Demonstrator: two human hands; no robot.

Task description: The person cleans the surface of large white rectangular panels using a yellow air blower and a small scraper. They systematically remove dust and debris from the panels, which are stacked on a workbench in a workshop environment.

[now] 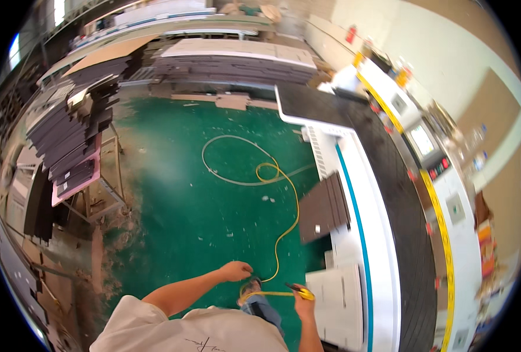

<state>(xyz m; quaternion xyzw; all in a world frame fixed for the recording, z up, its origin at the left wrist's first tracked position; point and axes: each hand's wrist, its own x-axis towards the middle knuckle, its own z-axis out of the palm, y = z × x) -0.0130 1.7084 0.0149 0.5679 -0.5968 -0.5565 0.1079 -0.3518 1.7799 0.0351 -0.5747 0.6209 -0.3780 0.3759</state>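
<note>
My right hand (305, 305) is wrapped round a yellow and black hand tool (307, 294) that looks like an air blow gun, its dark tip pointing left. A yellow hose (279, 240) runs over the green floor down to my feet, and a yellow length passes across my legs to that hand. My left hand (237, 270) is held out in front of my body, its fingers curled in, with nothing visible in them. Right of my right hand are pale flat panels (336, 305), leaning against the white machine.
Brown panels (325, 208) lean on the long white machine (383, 258) with its dark bed (410, 234). A control screen (422, 139) stands on its far side. Stacked brown boards (67, 135) rest on a stand at left; more board stacks (237, 61) lie at the back. A grey hose (203, 155) loops on the floor.
</note>
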